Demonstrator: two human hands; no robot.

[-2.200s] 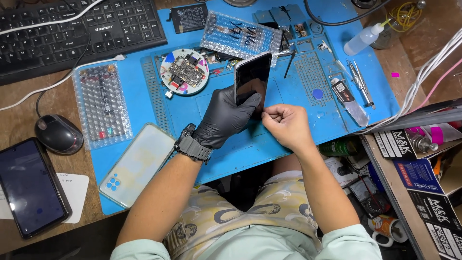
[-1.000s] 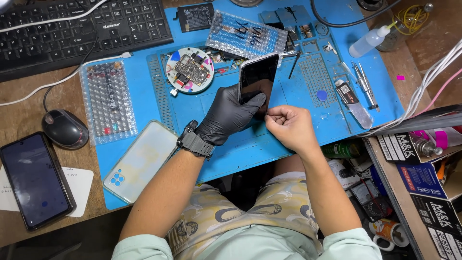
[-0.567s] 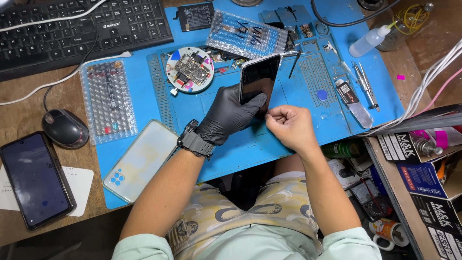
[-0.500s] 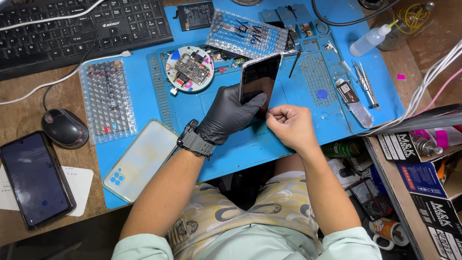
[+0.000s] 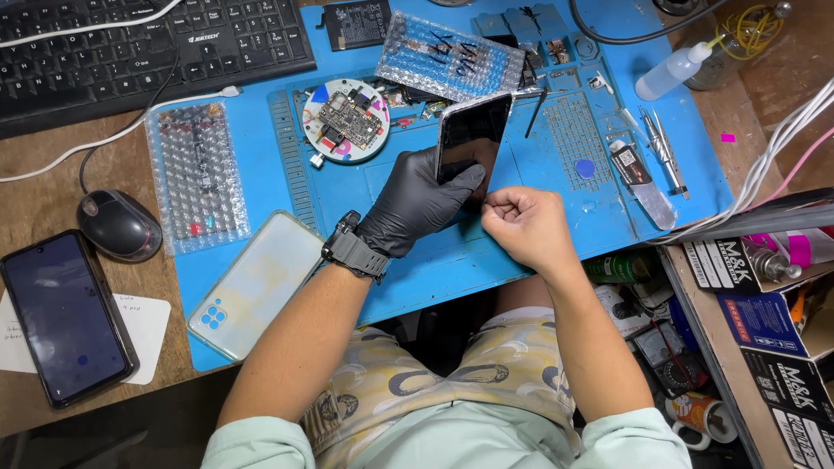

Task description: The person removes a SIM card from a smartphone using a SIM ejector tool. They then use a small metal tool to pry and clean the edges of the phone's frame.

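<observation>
The left hand, in a black glove with a dark wristwatch at the wrist, is curled around the lower part of a dark smartphone and holds it tilted up over the blue work mat on the table. The bare right hand is closed into a loose fist, thumb and forefinger pinched together right at the phone's lower edge; whether they grip anything is too small to tell. Compared with two seconds ago, the phone sits slightly higher and leans more to the right, while both hands keep the same hold.
</observation>
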